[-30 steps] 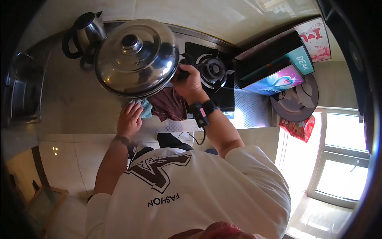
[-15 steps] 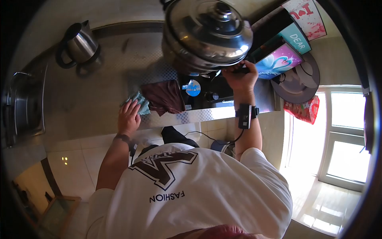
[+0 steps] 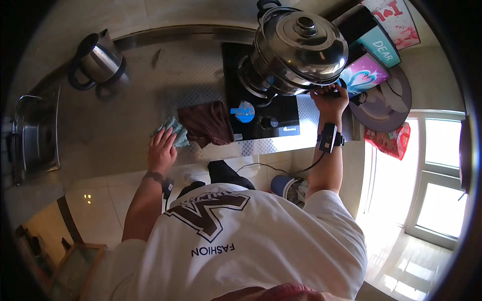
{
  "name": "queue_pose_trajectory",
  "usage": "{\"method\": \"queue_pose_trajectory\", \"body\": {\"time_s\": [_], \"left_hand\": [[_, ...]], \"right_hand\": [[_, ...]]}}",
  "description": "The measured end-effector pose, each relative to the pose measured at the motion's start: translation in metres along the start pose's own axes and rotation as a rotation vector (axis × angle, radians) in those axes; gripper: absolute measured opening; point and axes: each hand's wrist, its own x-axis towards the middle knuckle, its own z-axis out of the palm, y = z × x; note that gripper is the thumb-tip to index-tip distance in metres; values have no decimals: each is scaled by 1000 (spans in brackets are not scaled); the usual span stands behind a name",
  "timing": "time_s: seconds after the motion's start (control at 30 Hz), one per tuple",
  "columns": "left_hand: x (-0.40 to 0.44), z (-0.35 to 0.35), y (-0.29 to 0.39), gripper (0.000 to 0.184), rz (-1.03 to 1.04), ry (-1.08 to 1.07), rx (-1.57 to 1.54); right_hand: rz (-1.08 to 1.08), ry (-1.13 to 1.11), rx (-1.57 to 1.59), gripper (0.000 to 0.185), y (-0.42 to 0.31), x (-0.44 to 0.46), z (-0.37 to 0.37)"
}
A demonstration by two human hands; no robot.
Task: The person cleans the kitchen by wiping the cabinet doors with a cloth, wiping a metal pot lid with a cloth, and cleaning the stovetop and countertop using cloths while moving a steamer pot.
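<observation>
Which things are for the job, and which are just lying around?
Job, it seems:
shiny steel lidded pot, in the right hand
crumpled pale-green cloth, under the left hand
black gas stove, probably

Just lying about, probably:
dark brown cloth, untouched
silver metal kettle, black handle
glossy red bag

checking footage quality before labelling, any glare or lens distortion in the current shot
Head view: window washed out to white at right; bright reflections on the pot lid; back edge of the counter bowed, picture corners dark.
</observation>
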Motion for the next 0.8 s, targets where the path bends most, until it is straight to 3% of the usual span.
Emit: {"method": "queue_pose_trajectory", "body": {"time_s": [0.4,0.8], "left_hand": [[-1,2,-1,43,-9,-44,-5],[2,-1,3,45,-30,-61,-4]], "right_hand": [[20,94,-39,13,12,16,-25],[141,-97,-136,15,-12,50,-46]]}}
